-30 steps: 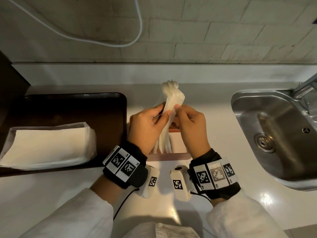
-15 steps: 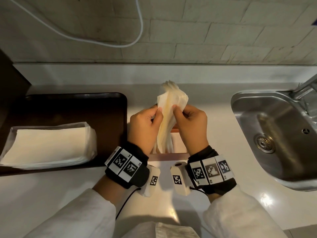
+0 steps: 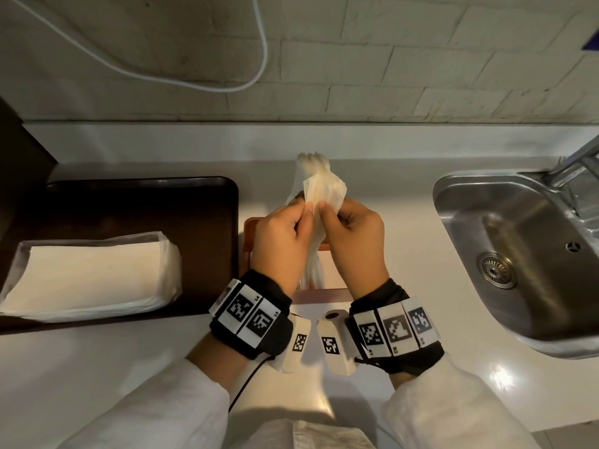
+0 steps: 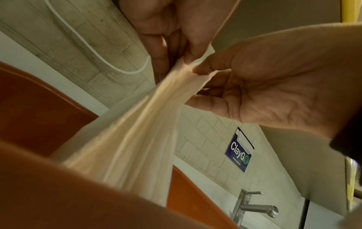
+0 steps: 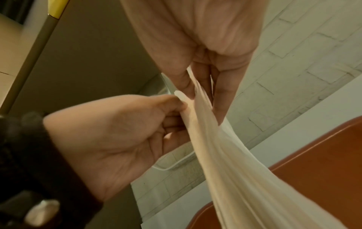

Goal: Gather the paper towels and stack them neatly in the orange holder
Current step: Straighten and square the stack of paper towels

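Pinching together, left hand (image 3: 278,241) and right hand (image 3: 351,236) clamp the paper towels (image 3: 324,189) above the orange holder (image 3: 248,228); squaring, then lowering, is called for next.

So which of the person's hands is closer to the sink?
Right. The right hand pinches the paper towels on the side facing the sink, with bare counter between; the left hand pinches them from the far side, next to the dark tray.
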Tool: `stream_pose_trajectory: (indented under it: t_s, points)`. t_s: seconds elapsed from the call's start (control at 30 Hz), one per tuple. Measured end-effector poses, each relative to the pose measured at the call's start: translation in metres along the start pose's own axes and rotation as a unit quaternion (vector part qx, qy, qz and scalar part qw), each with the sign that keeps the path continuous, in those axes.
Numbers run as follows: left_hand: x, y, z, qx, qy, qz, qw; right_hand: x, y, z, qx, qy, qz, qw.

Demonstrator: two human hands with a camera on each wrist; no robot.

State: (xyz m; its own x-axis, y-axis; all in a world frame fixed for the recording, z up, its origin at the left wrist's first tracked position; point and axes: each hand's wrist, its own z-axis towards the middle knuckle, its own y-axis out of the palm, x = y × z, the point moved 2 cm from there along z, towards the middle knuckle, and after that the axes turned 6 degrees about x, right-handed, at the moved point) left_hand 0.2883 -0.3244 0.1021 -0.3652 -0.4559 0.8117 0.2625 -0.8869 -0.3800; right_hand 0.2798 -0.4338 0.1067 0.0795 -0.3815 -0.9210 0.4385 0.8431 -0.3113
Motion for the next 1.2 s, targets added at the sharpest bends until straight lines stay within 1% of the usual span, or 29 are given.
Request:
stream_pose_trajectory:
  t_s: [0.2,0.3,0.37,0.47,0.57,0.63,0.8,0.97,1.07,1.2]
  points:
    - [0.001,0.001,0.001,-0.012,0.004,0.006,1.0,-0.006,0.0,0.001,-0.006,-0.027,-0.011,1.0]
    - [0.002,0.001,0.002,-0.037,0.007,-0.012,0.999,-0.008,-0.002,0.002,-0.016,-0.018,0.009,1.0]
    - [0.002,0.001,0.002,-0.049,-0.01,-0.051,0.997,-0.01,-0.002,0.002,-0.023,-0.012,0.019,0.999]
    - [0.003,-0.003,0.003,-0.048,-0.048,-0.097,0.993,-0.011,-0.002,0.002,-0.03,-0.015,0.013,0.999]
    - [0.002,-0.004,0.004,-0.045,-0.072,-0.113,0.99,-0.01,-0.001,0.003,-0.034,-0.012,0.011,0.999]
    - [0.0,-0.004,0.005,-0.042,-0.075,-0.103,0.991,-0.009,0.001,0.003,-0.037,-0.007,0.002,0.999]
    - [-0.007,-0.003,0.007,-0.007,-0.045,-0.014,0.999,-0.003,0.003,0.002,-0.026,0.006,0.013,1.0]
    - [-0.01,-0.008,0.005,0.012,-0.037,-0.01,0.999,-0.003,-0.001,0.003,0.008,0.035,0.046,0.998]
    - [-0.004,-0.007,0.0,-0.01,-0.021,-0.017,1.0,-0.005,-0.002,0.003,0.014,0.03,0.04,0.999]
    - [0.002,-0.001,-0.003,-0.04,-0.026,-0.024,0.999,-0.004,0.003,0.0,-0.011,0.012,0.005,1.0]
